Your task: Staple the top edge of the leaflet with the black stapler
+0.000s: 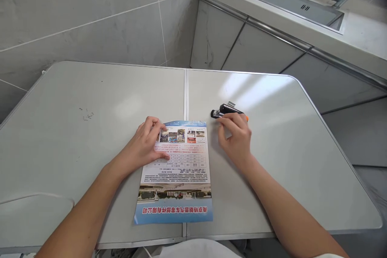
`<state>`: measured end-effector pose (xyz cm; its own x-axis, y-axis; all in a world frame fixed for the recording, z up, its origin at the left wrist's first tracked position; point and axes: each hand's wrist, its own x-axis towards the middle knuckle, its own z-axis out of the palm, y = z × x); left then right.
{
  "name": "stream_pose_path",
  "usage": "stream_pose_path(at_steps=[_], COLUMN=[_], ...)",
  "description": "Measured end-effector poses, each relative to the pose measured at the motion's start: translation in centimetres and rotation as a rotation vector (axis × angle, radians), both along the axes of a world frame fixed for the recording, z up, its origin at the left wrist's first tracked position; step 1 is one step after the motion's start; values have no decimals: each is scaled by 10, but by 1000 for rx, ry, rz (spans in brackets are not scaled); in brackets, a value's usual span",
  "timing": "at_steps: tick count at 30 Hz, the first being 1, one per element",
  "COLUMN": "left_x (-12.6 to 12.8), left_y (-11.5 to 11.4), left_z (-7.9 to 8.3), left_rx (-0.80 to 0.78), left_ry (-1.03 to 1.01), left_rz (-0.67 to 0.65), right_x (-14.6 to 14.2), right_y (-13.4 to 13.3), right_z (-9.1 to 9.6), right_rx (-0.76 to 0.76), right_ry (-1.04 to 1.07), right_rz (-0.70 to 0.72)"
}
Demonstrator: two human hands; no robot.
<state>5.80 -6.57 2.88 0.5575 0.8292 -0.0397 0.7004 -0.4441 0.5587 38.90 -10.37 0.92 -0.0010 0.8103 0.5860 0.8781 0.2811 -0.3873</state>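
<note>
A printed colour leaflet (177,177) lies flat on the grey folding table (90,129), upside down to me, over the table's middle seam. My left hand (149,145) rests on the leaflet's upper left part, fingers curled with the tips pressing the paper. My right hand (237,135) sits just right of the leaflet, its fingers closed round a black stapler (225,111) with an orange end, which touches the table. A short strip of staples (231,103) lies just behind the stapler.
A few tiny bent staples (86,115) lie on the table's left half. Behind the table are grey tiled wall and cabinet fronts (256,48), with a steel sink (294,6) and tap in the counter at upper right.
</note>
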Motion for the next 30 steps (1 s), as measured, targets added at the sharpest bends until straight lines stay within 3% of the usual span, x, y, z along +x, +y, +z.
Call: stream_pose_path(at_steps=[4,8,13,18,23,30], left_x=[-2,-2,-3,-3,-4,-7], left_y=[-1,0,0,-1,-1,0], left_z=[-2,-3,-2,-2,-5,-7], left_rx=[2,21,8,14,35,33], left_ry=[-39,-31,-27,-60,-59,-76], left_rz=[23,4,-12,-19,-10,-22], right_x=[-15,-19,-19,-16,-16,-22], right_y=[-4,0,4,6,6,8], right_z=[-10,-16,-15,-18,-17,-14], right_rx=[-224,-313,-314,-330,-369,-330], right_ry=[76,137,212,329,411,265], right_rz=[84,119,211,103,180,257])
